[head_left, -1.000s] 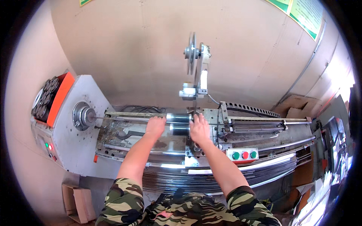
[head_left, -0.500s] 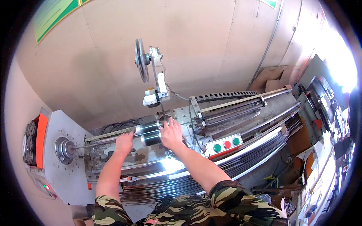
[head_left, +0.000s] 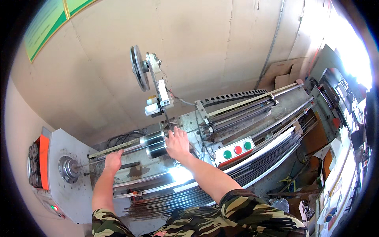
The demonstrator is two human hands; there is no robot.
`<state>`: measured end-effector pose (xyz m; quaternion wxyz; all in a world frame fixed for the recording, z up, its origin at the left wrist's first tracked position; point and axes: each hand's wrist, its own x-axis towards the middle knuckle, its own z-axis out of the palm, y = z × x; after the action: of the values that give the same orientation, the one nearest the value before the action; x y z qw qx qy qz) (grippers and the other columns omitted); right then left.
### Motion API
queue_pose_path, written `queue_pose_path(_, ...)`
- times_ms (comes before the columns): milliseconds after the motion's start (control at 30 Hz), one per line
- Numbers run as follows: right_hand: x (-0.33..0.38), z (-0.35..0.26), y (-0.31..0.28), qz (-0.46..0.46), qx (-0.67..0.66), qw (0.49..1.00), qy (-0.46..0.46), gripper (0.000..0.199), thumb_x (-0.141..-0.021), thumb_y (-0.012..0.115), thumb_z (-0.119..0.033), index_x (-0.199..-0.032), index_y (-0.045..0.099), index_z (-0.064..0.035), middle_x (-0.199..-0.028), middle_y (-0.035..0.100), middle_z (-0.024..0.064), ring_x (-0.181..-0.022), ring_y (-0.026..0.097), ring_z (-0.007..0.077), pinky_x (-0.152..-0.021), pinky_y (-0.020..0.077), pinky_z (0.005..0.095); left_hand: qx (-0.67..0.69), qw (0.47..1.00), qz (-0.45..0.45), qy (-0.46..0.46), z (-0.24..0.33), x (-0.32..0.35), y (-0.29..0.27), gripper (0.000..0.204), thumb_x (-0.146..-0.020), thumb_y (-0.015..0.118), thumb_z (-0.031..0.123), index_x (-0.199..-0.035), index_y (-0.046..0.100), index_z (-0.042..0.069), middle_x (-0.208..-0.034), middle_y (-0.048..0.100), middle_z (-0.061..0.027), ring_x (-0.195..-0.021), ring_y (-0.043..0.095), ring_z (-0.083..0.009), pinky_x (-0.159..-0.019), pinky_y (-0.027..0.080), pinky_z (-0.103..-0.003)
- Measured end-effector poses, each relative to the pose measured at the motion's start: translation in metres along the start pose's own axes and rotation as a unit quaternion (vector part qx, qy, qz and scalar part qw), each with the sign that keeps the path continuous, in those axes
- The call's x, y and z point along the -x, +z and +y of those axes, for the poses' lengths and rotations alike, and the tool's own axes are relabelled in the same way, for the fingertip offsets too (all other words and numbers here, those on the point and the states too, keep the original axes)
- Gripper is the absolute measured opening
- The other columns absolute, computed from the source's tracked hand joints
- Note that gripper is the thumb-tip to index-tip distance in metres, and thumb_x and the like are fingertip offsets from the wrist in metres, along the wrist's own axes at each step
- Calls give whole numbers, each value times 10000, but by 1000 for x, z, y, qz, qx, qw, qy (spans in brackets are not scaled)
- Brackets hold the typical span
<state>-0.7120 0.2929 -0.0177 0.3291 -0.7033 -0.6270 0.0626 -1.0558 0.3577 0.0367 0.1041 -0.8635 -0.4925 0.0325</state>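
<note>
A long metal winding machine lies across the view. My left hand (head_left: 113, 161) rests closed on a thin steel rod (head_left: 91, 162) that runs left into the round chuck (head_left: 68, 169). My right hand (head_left: 177, 144) lies fingers spread over two shiny steel rollers (head_left: 154, 144) at the carriage, just below a white guide arm (head_left: 158, 103) that carries a grooved pulley wheel (head_left: 136, 68). Whether the right hand grips anything is hidden under its palm.
A control box with green, red and green buttons (head_left: 236, 150) sits right of my right hand. Long guide rails (head_left: 252, 106) run to the upper right. Several thin steel rods (head_left: 185, 199) lie bundled along the machine's front. Cardboard and cluttered benches (head_left: 339, 118) stand at right.
The view has swung so the machine now runs diagonally. My left hand has slid left along the rod, away from the rollers. My right hand stays at the rollers.
</note>
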Motion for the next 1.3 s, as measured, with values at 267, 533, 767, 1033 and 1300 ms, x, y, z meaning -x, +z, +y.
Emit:
queue_pose_path(267, -1, 1, -2, -61, 16, 998, 21, 438, -999, 486, -309, -1278, 534, 25, -1425, 472, 274, -1338, 443, 385, -1137, 306, 481, 19, 998, -43, -40, -21, 5, 18, 299, -886, 489, 87, -1142, 644, 91, -909, 681, -216, -887, 646, -416, -786, 492, -528)
queue_pose_path(533, -1, 10, -3, -34, -2, 999, 29, 485, -1004, 474, -303, -1337, 497, 49, -1449, 461, 276, -1345, 431, 386, -1150, 277, 463, 30, 999, -4, -10, -7, -13, 38, 292, -849, 532, 7, -1120, 632, 52, -901, 666, -228, -882, 631, -431, -782, 476, -539)
queue_pose_path(767, -5, 11, -7, -27, -38, 998, 41, 499, -999, 496, -320, -1338, 484, 47, -1436, 477, 275, -1342, 446, 381, -1144, 298, 473, 2, 999, -33, -32, 35, -31, 24, 264, -873, 529, 77, -1115, 633, 75, -902, 665, -214, -885, 628, -427, -781, 480, -538)
queue_pose_path(1033, -2, 14, 6, -35, -44, 998, 20, 500, -1003, 477, -358, -1353, 512, -2, -1447, 474, 260, -1354, 434, 379, -1151, 286, 494, -14, 995, -85, -43, 81, -42, 11, 335, -762, 639, 50, -1095, 610, 77, -931, 681, -183, -909, 656, -394, -773, 522, -511)
queue_pose_path(1300, -4, 18, 6, -25, -37, 999, -7, 501, -993, 486, -342, -1341, 518, 17, -1440, 477, 263, -1326, 445, 375, -1132, 283, 490, 9, 997, -66, -30, 100, -52, 15, 236, -873, 513, 76, -1082, 620, 98, -906, 699, -152, -900, 679, -347, -770, 529, -475)
